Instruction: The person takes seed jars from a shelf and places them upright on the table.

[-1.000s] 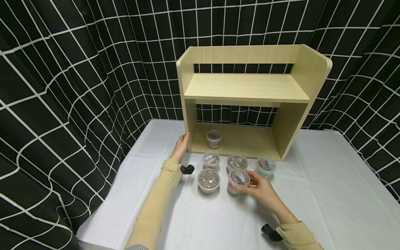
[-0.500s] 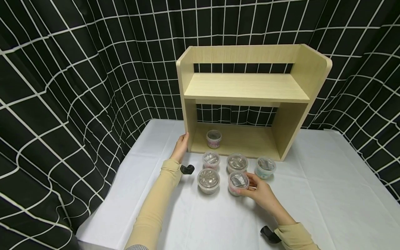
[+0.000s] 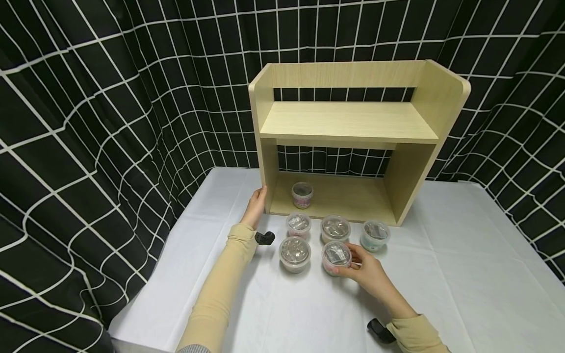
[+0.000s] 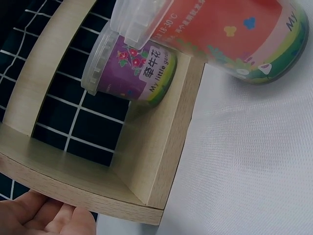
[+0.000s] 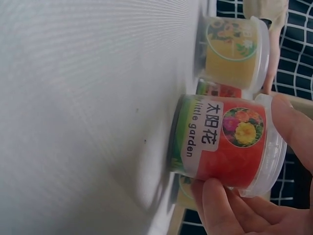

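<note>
My right hand (image 3: 370,272) grips a clear-lidded plastic tub (image 5: 230,142) between thumb and fingers. Its red label carries flower pictures and the words "little garden". Whether its base touches the cloth, I cannot tell. At the shelf unit's left side panel (image 3: 265,179), my left hand (image 3: 253,208) touches the outer face near the bottom; in the left wrist view its fingers (image 4: 54,218) lie against that panel. Inside the lower compartment stands a purple-labelled tub (image 4: 132,68). A red-labelled tub (image 4: 234,34) is in front of it, outside the shelf.
Around the held tub stand a yellow-labelled tub (image 5: 232,51) at front left, a tub (image 3: 335,228) behind and a teal-labelled tub (image 3: 374,236) to the right. The wooden shelf unit (image 3: 348,122) stands at the back of the white-covered table (image 3: 476,274), before black grid curtains.
The right hand and its tub have shifted very slightly toward me since one second ago. The left hand stays at the side panel, and the other tubs keep their places.
</note>
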The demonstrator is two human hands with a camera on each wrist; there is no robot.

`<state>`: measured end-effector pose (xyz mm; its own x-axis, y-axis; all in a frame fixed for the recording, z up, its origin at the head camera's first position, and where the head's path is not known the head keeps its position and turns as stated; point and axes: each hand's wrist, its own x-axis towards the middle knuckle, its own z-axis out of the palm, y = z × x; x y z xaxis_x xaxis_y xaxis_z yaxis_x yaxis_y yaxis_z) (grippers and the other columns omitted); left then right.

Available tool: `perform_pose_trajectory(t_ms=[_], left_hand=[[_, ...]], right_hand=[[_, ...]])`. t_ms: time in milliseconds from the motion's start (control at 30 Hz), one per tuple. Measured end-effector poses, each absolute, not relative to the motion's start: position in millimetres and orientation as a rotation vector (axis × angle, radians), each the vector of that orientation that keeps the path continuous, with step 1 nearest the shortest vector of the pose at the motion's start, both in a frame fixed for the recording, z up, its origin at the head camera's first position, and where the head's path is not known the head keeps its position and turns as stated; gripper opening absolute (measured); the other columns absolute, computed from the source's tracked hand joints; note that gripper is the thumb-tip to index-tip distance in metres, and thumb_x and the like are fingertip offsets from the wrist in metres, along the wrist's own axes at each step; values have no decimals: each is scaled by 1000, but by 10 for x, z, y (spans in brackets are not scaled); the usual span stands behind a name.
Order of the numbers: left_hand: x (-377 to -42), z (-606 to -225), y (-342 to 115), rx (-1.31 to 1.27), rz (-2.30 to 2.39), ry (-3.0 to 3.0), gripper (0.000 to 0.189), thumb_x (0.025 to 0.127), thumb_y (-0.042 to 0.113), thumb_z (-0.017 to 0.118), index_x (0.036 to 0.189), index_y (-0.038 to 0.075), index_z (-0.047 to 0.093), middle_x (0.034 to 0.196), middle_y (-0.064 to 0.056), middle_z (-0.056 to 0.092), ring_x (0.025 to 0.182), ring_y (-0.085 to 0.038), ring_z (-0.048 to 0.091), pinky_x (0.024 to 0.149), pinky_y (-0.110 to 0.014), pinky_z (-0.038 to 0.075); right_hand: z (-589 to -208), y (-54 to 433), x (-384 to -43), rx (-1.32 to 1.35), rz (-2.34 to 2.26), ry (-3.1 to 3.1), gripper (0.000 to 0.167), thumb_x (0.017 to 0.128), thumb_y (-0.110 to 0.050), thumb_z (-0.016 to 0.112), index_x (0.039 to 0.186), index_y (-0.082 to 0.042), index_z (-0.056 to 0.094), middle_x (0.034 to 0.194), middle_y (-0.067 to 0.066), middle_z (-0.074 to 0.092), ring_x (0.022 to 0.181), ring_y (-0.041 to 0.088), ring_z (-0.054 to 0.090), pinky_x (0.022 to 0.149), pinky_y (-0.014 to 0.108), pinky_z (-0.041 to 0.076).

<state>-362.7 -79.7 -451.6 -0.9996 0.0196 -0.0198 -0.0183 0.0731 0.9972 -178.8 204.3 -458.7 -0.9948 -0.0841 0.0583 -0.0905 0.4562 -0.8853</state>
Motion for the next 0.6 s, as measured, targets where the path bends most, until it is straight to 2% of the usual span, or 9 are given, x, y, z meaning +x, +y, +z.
perform_pose_trajectory(t_ms=[233,433,600], left_hand=[[-3631,-4524,-808,-7,2125,2279,67,97,51,36,142,1,29,146,-16,28,134,-28,22,109,-41,20],[-3644,-4528,-819,-12,2120,2275,69,96,53,36,142,2,29,146,-17,27,134,-29,22,109,-42,20],[-3650,-4528,-808,-18,2121,2263,69,96,52,36,142,2,29,146,-17,27,134,-29,22,109,-42,20]], right_hand=[[-4556,2057,-1830,250,1561,-2745,77,73,-22,81,131,9,40,121,26,52,103,36,56,84,39,50],[-4432,2061,-1891,337,1412,-2860,91,71,-30,82,135,10,31,127,31,45,110,43,50,91,48,43],[-4302,2066,-1955,397,1265,-2898,88,72,-31,81,134,10,33,120,28,52,110,44,49,93,53,40]])
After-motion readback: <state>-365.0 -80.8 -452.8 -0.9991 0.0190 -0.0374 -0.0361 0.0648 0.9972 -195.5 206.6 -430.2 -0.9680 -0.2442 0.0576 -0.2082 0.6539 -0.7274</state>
